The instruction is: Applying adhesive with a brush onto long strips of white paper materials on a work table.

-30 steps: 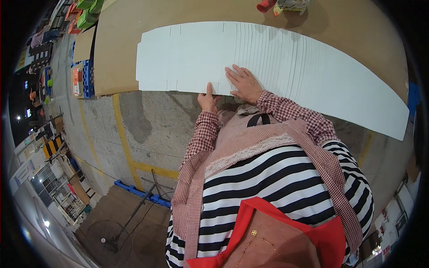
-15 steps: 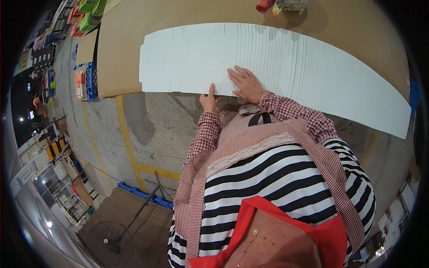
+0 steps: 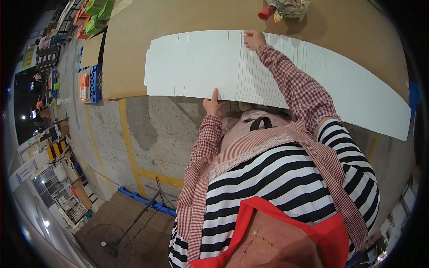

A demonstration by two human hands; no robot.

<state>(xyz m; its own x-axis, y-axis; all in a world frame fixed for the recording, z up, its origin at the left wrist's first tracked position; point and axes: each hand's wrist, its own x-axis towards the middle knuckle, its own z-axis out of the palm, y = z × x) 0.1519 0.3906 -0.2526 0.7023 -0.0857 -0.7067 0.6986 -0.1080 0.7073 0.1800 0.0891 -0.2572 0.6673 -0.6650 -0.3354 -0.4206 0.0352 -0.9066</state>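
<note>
A long row of overlapping white cardboard sheets (image 3: pixel 192 64) lies across the brown work surface, their edges fanned out in close lines toward the right. The leftmost sheet shows whole, with short slits along its near and far edges. My left hand (image 3: pixel 212 105) grips the near edge, thumb on top and fingers partly hidden below. Across the row, my right hand (image 3: pixel 255 40) is closed at the far edge, its curled fingertips on the sheets near the first of the fanned lines. Whatever its fingers pinch there is small in view.
Brown cardboard (image 3: pixel 123 71) covers the table under the sheets. Beyond them stand a red roll (image 3: pixel 267 13) and a crumpled bag (image 3: pixel 292 8). Left lie a blue pallet (image 3: pixel 96 84) and green bins (image 3: pixel 93 24). Behind me is a stand fan (image 3: pixel 111 245) on the floor.
My right hand has moved from lying flat near the sheets' near edge to the far edge, and its fingers have closed. My left hand still holds the near edge.
</note>
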